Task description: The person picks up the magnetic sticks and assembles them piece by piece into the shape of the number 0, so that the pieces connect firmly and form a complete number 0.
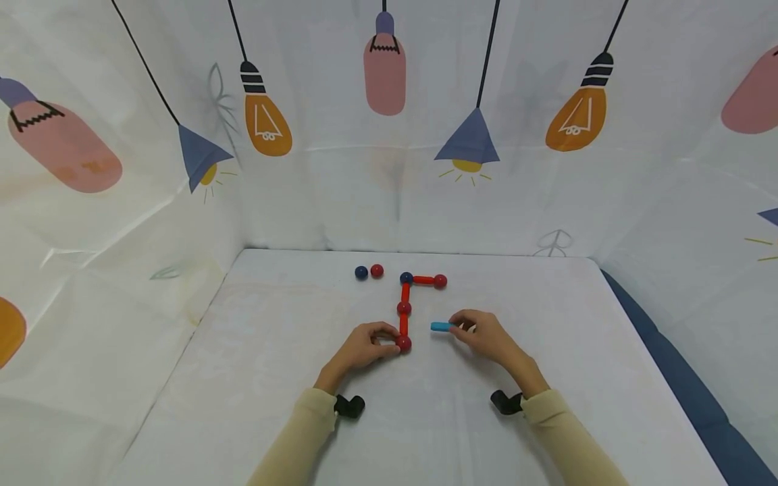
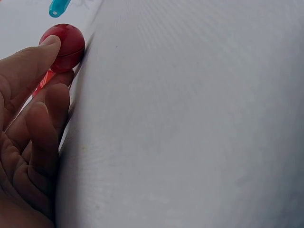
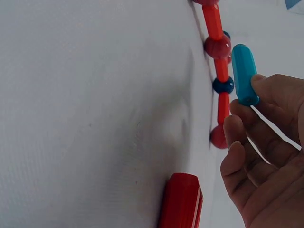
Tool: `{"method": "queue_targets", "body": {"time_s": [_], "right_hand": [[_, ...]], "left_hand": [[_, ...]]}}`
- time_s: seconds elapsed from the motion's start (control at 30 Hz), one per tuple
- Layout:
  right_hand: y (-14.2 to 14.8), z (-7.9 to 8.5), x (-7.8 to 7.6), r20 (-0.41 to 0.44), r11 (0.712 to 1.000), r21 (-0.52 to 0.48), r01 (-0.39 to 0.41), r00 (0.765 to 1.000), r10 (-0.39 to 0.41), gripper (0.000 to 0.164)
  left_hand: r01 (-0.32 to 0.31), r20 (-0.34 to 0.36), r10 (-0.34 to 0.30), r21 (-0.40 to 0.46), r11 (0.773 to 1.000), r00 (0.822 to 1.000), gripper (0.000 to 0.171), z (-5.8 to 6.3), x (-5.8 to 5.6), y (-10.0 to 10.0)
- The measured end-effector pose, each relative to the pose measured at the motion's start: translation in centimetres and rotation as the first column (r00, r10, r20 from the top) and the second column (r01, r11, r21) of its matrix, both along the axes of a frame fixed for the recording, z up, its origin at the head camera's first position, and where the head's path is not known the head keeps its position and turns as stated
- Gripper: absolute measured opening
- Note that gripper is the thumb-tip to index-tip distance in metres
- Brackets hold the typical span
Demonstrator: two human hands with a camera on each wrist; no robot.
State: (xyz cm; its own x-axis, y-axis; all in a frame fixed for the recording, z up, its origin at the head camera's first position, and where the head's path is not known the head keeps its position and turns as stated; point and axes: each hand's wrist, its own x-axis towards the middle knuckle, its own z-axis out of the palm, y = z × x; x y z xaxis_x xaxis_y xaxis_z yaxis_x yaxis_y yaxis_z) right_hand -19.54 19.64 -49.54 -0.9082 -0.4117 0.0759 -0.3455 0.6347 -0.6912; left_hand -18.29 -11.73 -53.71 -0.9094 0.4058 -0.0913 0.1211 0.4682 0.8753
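Thumb and fingers of my left hand point(image 1: 366, 345) pinch a red ball point(image 2: 71, 50) at the near end of a ball-and-rod chain. From that ball a red rod point(image 1: 404, 325) runs to a middle red ball point(image 1: 404, 308). Another red rod point(image 1: 405, 292) leads on to a dark blue ball point(image 1: 406, 277), where the chain turns right through a third rod point(image 1: 423, 280) to a red end ball point(image 1: 440, 281). My right hand point(image 1: 486, 335) pinches a light blue rod point(image 3: 244, 73) by one end, its free end pointing left toward the chain.
A loose dark blue ball point(image 1: 361, 273) and a loose red ball point(image 1: 377, 271) lie side by side at the back of the white table point(image 1: 243, 351). A red rod-like piece point(image 3: 180, 202) shows low in the right wrist view. Behind the table hangs a lamp-patterned sheet point(image 1: 340, 189).
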Motion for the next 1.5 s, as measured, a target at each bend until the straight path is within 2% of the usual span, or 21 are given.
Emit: {"method": "queue_targets", "body": {"time_s": [0.2, 0.37, 0.47, 0.77, 1.2, 1.5], "right_hand": [[-0.5, -0.2, 0.3, 0.017, 0.999, -0.013, -0.033, 0.999, 0.033, 0.017], [-0.8, -0.6, 0.3, -0.02, 0.998, -0.027, -0.059, 0.998, 0.058, 0.015], [-0.9, -0.8, 0.3, -0.021, 0.998, -0.033, -0.06, 0.998, 0.059, 0.015], [-1.2, -0.9, 0.5, 0.046, 0.998, -0.016, -0.053, 0.998, 0.054, 0.017], [-1.5, -0.8, 0.9, 0.062, 0.999, -0.01, -0.045, 0.997, 0.046, 0.018], [-1.6, -1.0, 1.1, 0.042, 0.998, -0.026, -0.063, 0.997, 0.064, 0.018]], "left_hand": [[-0.003, 0.001, 0.003, -0.009, 1.0, 1.0, 0.028, 0.1, 0.0, 0.1], [-0.005, 0.009, 0.006, -0.013, 1.0, 1.0, 0.028, 0.1, 0.0, 0.1], [-0.008, 0.011, 0.008, -0.015, 1.0, 1.0, 0.029, 0.1, 0.0, 0.1], [-0.008, 0.01, 0.008, -0.01, 1.0, 1.0, 0.028, 0.1, 0.0, 0.1], [-0.019, 0.014, 0.019, -0.016, 1.0, 1.0, 0.029, 0.1, 0.2, 0.0], [-0.011, 0.015, 0.011, -0.004, 1.0, 1.0, 0.029, 0.2, 0.2, 0.0]]}}
